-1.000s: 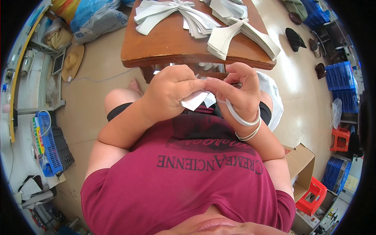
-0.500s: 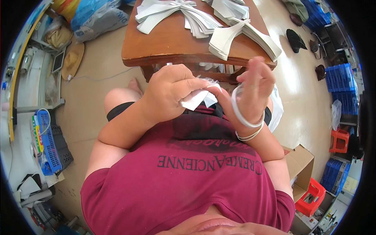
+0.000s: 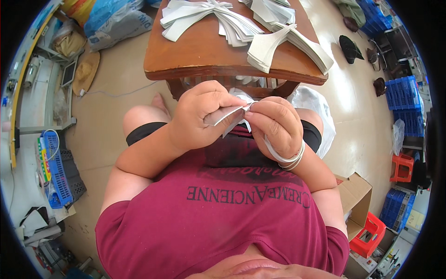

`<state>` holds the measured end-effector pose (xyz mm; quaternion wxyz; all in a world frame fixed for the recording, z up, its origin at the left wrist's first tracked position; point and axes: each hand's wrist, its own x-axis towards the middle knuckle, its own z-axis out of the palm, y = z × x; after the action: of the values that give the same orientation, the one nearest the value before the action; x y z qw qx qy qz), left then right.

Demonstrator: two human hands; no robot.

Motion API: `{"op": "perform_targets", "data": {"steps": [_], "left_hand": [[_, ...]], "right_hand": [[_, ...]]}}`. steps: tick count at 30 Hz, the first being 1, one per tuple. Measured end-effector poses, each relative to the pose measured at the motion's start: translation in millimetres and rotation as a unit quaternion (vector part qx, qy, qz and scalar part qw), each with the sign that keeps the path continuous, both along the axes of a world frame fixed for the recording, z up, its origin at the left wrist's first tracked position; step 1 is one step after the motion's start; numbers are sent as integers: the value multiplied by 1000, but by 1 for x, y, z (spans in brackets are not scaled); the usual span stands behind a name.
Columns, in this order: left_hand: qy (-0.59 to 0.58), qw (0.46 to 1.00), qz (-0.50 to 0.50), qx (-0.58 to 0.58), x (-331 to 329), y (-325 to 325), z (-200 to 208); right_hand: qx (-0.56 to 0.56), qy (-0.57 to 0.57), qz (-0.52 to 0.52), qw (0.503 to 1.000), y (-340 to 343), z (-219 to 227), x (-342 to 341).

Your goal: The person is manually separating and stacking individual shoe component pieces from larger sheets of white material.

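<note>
Held over my lap is a small bundle of white, thin, stiff pieces [image 3: 224,115], paper or cloth, I cannot tell which. My left hand [image 3: 202,111] is closed around it, thumb on top. At the bundle's far right corner my right hand [image 3: 277,123] pinches the edge, fingertips touching those of the left. Pale elastic-looking bands [image 3: 290,160] circle my right wrist. Beyond my knees, a brown wooden table [image 3: 195,63] carries fanned stacks of white curved pieces [image 3: 209,18], with another arched stack [image 3: 290,44] near its front right corner.
White plastic bags [image 3: 320,116] lie by my right knee. A cardboard box [image 3: 355,200] and a red stool [image 3: 369,235] stand at lower right. Blue crates [image 3: 404,93] line the right side. A straw hat [image 3: 87,72] and a blue basket [image 3: 56,167] are on the left.
My right hand, raised with fingers spread and blurred before, has come down and closed on the edge of the white pieces. The left hand keeps its hold, the bundle slightly turned.
</note>
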<state>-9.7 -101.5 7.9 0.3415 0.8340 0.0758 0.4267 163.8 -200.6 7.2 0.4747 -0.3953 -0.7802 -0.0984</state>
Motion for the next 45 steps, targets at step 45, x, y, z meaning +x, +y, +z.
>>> {"op": "perform_targets", "data": {"steps": [45], "left_hand": [[-154,849,177,-473,-16,69,14]], "right_hand": [[-231,99,234,939,-14,19,31]]}}
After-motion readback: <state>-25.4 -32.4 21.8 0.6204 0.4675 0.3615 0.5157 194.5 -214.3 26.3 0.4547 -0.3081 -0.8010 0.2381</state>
